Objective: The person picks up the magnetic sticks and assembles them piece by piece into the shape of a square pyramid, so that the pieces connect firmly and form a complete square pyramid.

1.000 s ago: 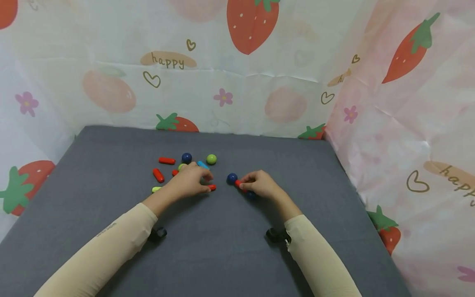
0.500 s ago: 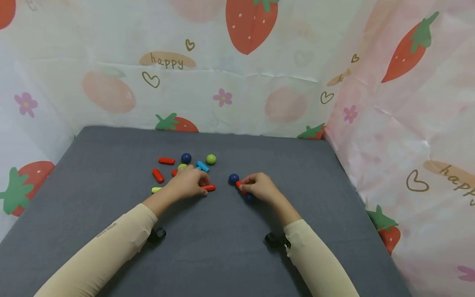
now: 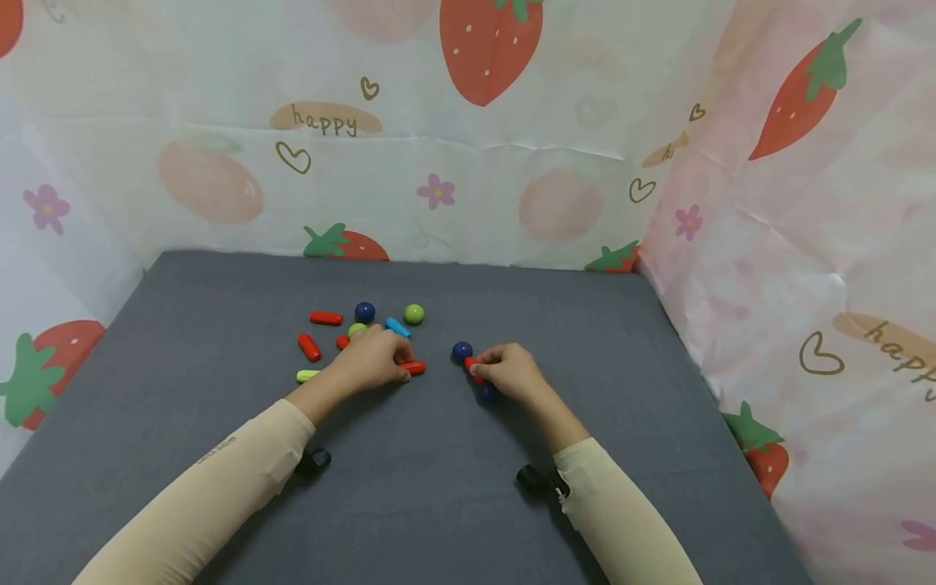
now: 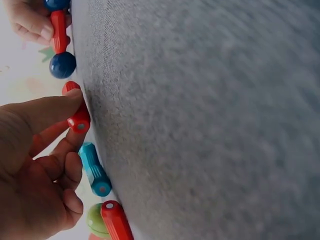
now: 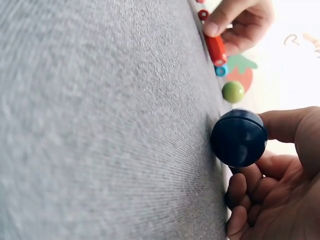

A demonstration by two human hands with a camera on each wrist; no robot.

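My left hand [image 3: 369,359] pinches a red magnetic rod [image 4: 79,119] between thumb and fingers, low over the grey cloth. A metal disc shows at the end of that rod. In my right hand [image 3: 517,375] is another red magnetic rod [image 4: 59,32], pinched at its middle, with a dark blue ball [image 3: 462,352] on its far end and a second dark blue ball [image 3: 486,394] on its near end. The near ball [image 5: 239,137] hides the rod in the right wrist view. Both hands are a short distance apart, the far ball between them.
Around my left hand lie a light blue rod [image 3: 397,327], green balls [image 3: 413,314], a dark blue ball [image 3: 365,312], several red rods [image 3: 326,318] and a yellow-green rod [image 3: 307,375]. The grey cloth [image 3: 439,504] ends at a printed curtain [image 3: 483,203].
My left fingers have closed onto the red rod, which lay partly hidden by them before. My right hand has turned its rod slightly, the near ball swinging left and toward me.
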